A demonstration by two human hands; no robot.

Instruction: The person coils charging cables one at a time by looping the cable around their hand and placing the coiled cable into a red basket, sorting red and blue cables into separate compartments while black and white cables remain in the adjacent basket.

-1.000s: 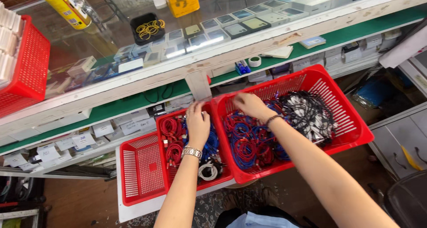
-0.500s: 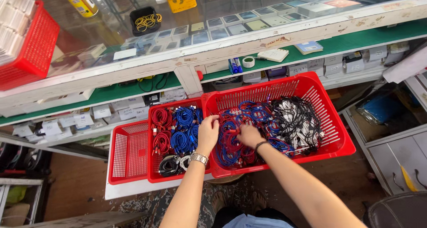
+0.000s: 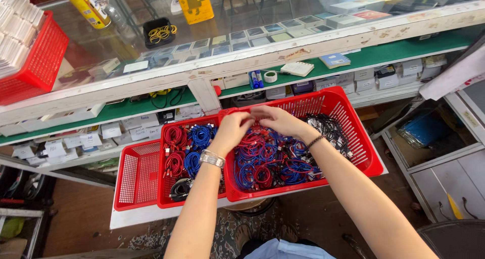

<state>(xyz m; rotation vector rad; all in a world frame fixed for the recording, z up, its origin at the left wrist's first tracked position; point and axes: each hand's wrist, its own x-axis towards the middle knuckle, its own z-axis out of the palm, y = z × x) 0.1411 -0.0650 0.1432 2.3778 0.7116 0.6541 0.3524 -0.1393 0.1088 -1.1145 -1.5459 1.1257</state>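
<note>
My left hand [image 3: 231, 132], with a silver watch on the wrist, and my right hand [image 3: 281, 120], with a dark bracelet, meet over the back left corner of a large red basket [image 3: 373, 164]. The fingertips of both pinch a red cable [image 3: 251, 135] that trails down into the basket's tangle of blue, red and black cables [image 3: 275, 160]. To the left, a smaller red basket [image 3: 166, 201] holds neat coils of red, blue and black cable [image 3: 186, 150].
An empty red basket [image 3: 135, 178] sits at the far left on the same white board [image 3: 151, 217]. Behind is a glass counter with a green shelf [image 3: 394, 52] bearing a tape roll [image 3: 271, 76] and a notepad [image 3: 297, 68]. A grey cabinet [image 3: 444, 173] stands at the right.
Both hands rose from the cable tangle and came together at the large basket's back left corner, lifting a red cable. The view shifted slightly.
</note>
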